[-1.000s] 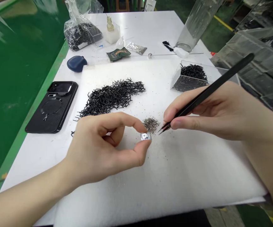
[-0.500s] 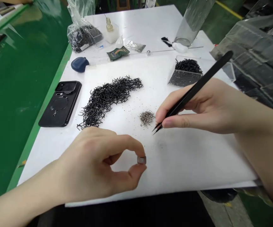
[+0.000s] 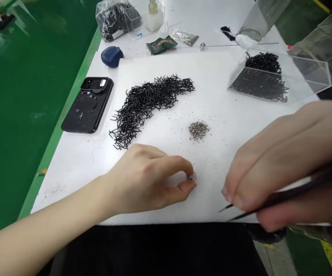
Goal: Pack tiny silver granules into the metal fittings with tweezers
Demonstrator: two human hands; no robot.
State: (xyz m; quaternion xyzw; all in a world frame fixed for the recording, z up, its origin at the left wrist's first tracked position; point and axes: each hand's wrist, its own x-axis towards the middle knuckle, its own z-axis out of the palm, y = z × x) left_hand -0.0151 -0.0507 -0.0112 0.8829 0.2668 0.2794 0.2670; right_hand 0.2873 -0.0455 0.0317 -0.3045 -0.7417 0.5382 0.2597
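Between thumb and index finger, my left hand [image 3: 154, 178] pinches a small clear and grey block [image 3: 192, 176] low over the white board. My right hand [image 3: 283, 168], partly blurred, is closed around black tweezers [image 3: 266, 203], whose two thin tips stand apart and point left, to the right of the block. Above my left hand lies a long curved heap of short bent black pieces [image 3: 147, 101]. A small pile of tiny metallic bits [image 3: 198, 130] sits to the right of that heap, with loose specks scattered about it.
A black phone [image 3: 88, 105] and a blue rounded case [image 3: 112, 56] lie at the left. Behind are a green packet [image 3: 162, 45], a bagged black heap [image 3: 114, 19] and a glass bottle [image 3: 154, 17]. A clear tray [image 3: 258, 82] of black pieces stands at the right.
My right hand has swung right and nearer to me with the tweezers, which now lie flatter. My left hand still pinches the block, lower over the board. The view has shifted.
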